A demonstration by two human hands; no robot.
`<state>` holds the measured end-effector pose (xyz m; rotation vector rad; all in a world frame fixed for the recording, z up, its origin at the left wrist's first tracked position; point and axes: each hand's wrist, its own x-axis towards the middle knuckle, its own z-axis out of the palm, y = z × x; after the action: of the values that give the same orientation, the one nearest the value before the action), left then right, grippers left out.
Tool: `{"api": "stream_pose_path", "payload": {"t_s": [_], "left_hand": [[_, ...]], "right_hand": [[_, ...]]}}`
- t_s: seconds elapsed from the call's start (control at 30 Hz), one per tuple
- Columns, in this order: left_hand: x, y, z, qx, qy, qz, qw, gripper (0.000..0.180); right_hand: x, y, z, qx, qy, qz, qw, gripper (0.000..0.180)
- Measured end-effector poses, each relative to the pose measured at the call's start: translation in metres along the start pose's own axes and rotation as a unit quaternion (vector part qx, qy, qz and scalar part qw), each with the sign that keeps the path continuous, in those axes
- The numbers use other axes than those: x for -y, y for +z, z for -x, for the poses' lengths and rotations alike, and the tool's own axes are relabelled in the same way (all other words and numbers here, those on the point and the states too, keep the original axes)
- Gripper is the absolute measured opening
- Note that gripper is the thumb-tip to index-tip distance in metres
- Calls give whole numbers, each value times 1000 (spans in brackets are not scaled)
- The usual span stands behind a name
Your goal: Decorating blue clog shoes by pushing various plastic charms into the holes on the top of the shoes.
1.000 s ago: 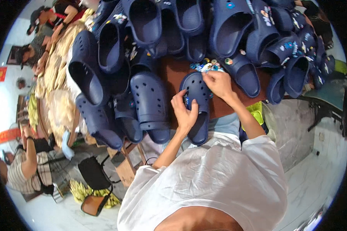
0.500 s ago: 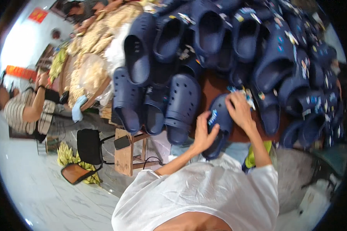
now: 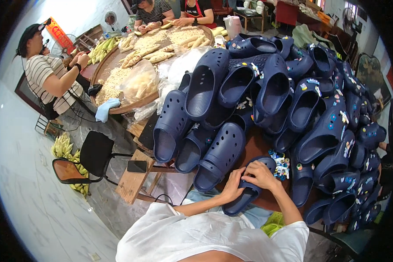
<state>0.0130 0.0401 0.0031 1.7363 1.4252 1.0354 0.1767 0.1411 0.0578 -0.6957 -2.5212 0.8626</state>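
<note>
A navy blue clog (image 3: pixel 238 202) rests in front of me at the table's near edge, its toe pointing away. My left hand (image 3: pixel 232 187) grips its left side, thumb and fingers against the upper. My right hand (image 3: pixel 261 175) lies over the toe with bent fingers pressed together on the upper. Whatever is under those fingertips is hidden. Just right of the toe, a small heap of colourful shoe charms (image 3: pixel 280 165) lies on the brown tabletop (image 3: pixel 256 146). Another navy clog (image 3: pixel 220 157) leans close to my left hand.
A large pile of navy clogs (image 3: pixel 275 89), many with charms, rises ahead and to the right. On a wooden stool (image 3: pixel 133 185) at left lies a phone (image 3: pixel 137 166), near a black chair (image 3: pixel 96 155). People work around a round tray (image 3: pixel 118 109) of kernels and cobs.
The view has tilted up, showing more of the room. My right hand has come onto the clog's upper, closer to my left hand. The clog's white lettered charm is now covered.
</note>
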Motion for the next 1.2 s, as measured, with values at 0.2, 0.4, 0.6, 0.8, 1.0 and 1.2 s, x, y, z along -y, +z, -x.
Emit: {"api": "stream_pose_path", "payload": {"t_s": [0.2, 0.4, 0.6, 0.8, 1.0, 1.2], "left_hand": [[6, 6, 2, -24, -5, 19, 1000, 82], [7, 11, 5, -66, -72, 54, 994, 83], [12, 16, 5, -72, -52, 37, 995, 80], [1, 6, 5, -36, -25, 11, 999, 68], [5, 7, 6, -38, -6, 24, 999, 67], [-1, -1, 0, -49, -20, 53, 997, 71]], "right_hand": [[-3, 3, -12, 57, 15, -5, 998, 32], [-13, 15, -20, 37, -2, 9, 999, 42], [-10, 11, -17, -6, 78, -73, 994, 42], [-11, 7, 1, -317, 114, 4, 942, 33], [-31, -15, 48, -350, 224, 201, 887, 24], [-14, -15, 54, -370, 245, 174, 879, 19]]}}
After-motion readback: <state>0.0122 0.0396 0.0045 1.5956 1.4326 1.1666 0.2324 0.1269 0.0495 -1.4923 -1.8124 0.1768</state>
